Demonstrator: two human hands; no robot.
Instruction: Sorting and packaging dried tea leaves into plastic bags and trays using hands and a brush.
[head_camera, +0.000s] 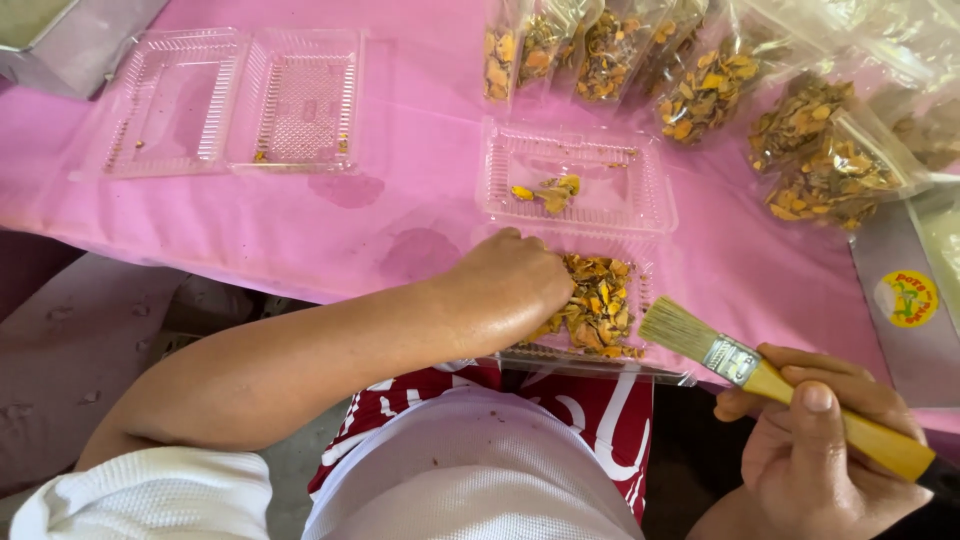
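An open clear plastic clamshell box (655, 205) lies on the pink tablecloth in front of me. Its near half holds a heap of dried yellow-orange flakes (598, 305); its far half holds a small clump of the same flakes (550, 192). My left hand (508, 290) is curled over the left side of the heap, fingers in the flakes; whether it grips any is hidden. My right hand (815, 440) holds a wooden-handled paintbrush (770, 383) at the lower right, its bristles pointing left toward the box's near right corner.
A second open clear clamshell (235, 100), nearly bare, lies at the far left. Several clear bags of dried flakes (700, 90) line the far right. A grey box corner (70, 45) sits at top left, a grey lid with a round sticker (905, 300) at right.
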